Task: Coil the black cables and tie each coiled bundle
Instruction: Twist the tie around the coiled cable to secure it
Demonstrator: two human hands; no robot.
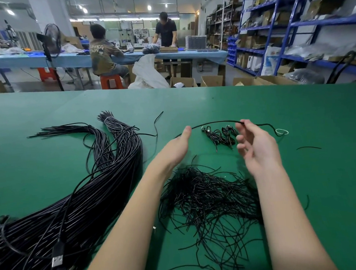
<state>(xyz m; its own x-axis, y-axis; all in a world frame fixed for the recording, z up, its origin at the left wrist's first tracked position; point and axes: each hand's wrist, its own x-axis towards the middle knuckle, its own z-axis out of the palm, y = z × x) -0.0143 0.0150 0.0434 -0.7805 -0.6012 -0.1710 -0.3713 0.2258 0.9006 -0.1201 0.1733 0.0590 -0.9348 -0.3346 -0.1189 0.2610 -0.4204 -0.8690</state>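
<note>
One black cable (215,123) arcs above the green table (295,108) between my two hands. My right hand (254,145) pinches it between thumb and forefinger, the other fingers loosely curled. My left hand (178,146) is stretched out with straight fingers, and the cable passes by its fingertips; a grip there cannot be seen. A thick bundle of long black cables (105,180) with USB plugs lies to the left. A loose heap of thin black ties (209,197) lies between my forearms. Several small coiled, tied cables (220,134) lie just beyond my hands.
A white rubber band (282,132) lies right of my right hand, near the cable's end. Stray tie pieces (308,148) dot the right side. Beyond the table's far edge stand cardboard boxes (211,80), blue shelving (291,29) and two people at a blue bench.
</note>
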